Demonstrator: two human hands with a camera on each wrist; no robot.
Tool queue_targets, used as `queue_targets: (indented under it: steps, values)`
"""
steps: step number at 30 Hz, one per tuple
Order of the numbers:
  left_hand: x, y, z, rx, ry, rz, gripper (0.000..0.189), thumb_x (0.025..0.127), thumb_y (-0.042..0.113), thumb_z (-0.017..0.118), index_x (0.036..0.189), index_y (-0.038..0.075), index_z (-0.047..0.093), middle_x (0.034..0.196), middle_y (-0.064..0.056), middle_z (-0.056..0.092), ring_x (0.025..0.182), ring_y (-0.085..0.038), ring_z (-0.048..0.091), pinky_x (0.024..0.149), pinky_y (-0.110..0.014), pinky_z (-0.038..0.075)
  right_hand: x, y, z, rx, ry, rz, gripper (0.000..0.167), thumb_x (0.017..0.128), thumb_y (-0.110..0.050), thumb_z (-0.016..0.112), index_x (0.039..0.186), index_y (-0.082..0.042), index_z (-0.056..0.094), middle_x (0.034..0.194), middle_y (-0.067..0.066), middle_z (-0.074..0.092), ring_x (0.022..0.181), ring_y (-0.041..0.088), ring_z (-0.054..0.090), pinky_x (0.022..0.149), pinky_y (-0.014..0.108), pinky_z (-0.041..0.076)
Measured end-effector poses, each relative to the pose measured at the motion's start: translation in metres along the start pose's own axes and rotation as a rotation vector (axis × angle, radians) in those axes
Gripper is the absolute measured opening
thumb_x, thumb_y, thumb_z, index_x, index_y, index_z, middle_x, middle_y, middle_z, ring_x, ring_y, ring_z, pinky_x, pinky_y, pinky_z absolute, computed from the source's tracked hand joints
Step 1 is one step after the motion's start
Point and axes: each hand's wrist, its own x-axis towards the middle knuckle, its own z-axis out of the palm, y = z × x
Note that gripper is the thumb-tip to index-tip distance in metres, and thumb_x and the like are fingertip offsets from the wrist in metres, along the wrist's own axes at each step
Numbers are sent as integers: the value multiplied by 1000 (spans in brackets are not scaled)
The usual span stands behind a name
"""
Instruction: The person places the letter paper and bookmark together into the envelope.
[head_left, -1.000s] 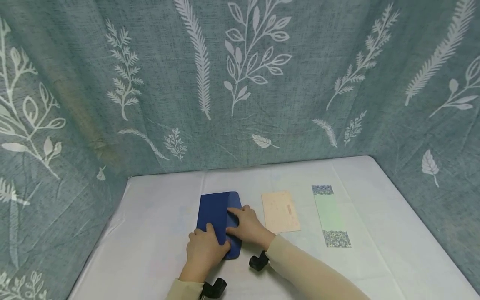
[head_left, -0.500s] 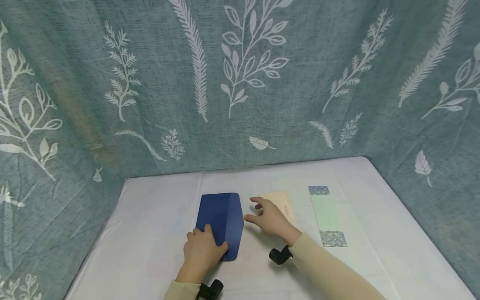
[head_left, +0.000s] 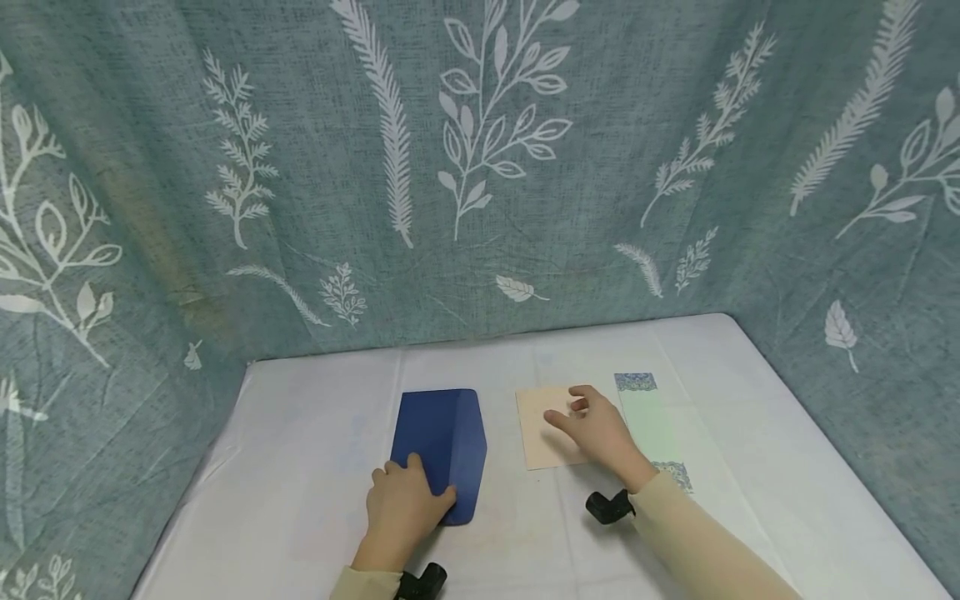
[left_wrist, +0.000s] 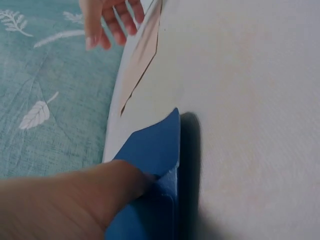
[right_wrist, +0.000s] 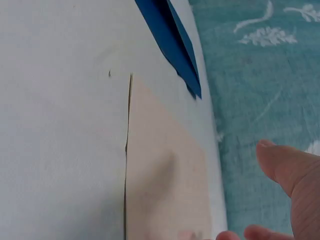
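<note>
Blue envelope (head_left: 431,417) lies on the table, its long axis running away from the person, its flap (head_left: 470,450) along the right long side, facing the card. The left hand (head_left: 405,504) rests on its near part, fingers spread loosely on top and thumb reaching to the flap's fold, with no plain grip to be seen; in the left wrist view the thumb presses near the fold and the near edge throws a shadow on the cloth.

Peach card (head_left: 540,433) lies just right of the envelope, apart from it, long axis also pointing away. The right hand (head_left: 600,433) is much the nearer to it: it hangs above the card's right part, thumb and fingers parted and holding nothing, so most of the visible card lies below and to the hand's left. Its shadow falls on the card, and it is probably not touching, though the right wrist view cuts off most of the fingers.

Green strip (head_left: 647,417) lies beyond the card, on that hand's right, its long axis pointing away too; the right hand and wrist cover part of it. The card's right edge is hidden, and the left fingertips are hard to make out
</note>
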Motion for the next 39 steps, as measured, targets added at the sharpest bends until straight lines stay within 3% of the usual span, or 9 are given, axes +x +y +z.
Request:
queue_targets:
  steps: [15, 22, 29, 34, 39]
  values:
    - [1, 1, 4, 9, -5, 1, 79, 73, 53, 74, 115, -12, 57, 93, -33, 55, 86, -45, 54, 63, -53, 49, 4, 22, -1, 53, 64, 131, 71, 83, -47, 73, 124, 7, 52, 119, 23, 57, 109, 35, 55, 87, 47, 46]
    - [2, -3, 3, 20, -24, -15, 81, 74, 56, 73, 119, -11, 57, 96, -34, 55, 88, -45, 54, 64, -53, 49, 5, 22, 9, -26, 126, 106, 60, 82, -37, 76, 112, 11, 57, 107, 25, 60, 99, 35, 58, 82, 46, 47]
    - [2, -2, 3, 25, -18, -4, 81, 73, 56, 73, 118, -10, 58, 94, -33, 56, 85, -44, 55, 63, -53, 49, 5, 21, 13, -47, 154, 135, 59, 79, -35, 78, 111, 11, 57, 108, 25, 58, 96, 35, 57, 81, 46, 47]
    - [4, -1, 2, 26, -16, -1, 81, 73, 56, 73, 117, -10, 58, 94, -33, 56, 85, -45, 55, 64, -54, 49, 8, 16, 17, -145, 182, 153, 60, 78, -35, 80, 109, 10, 57, 106, 27, 53, 92, 37, 54, 78, 46, 46]
    - [4, -2, 3, 39, -49, -16, 82, 74, 56, 72, 120, -10, 57, 97, -33, 56, 87, -45, 54, 66, -54, 48, 8, 11, 19, -177, 175, 173, 57, 77, -32, 81, 107, 11, 59, 104, 26, 52, 91, 36, 53, 76, 45, 46]
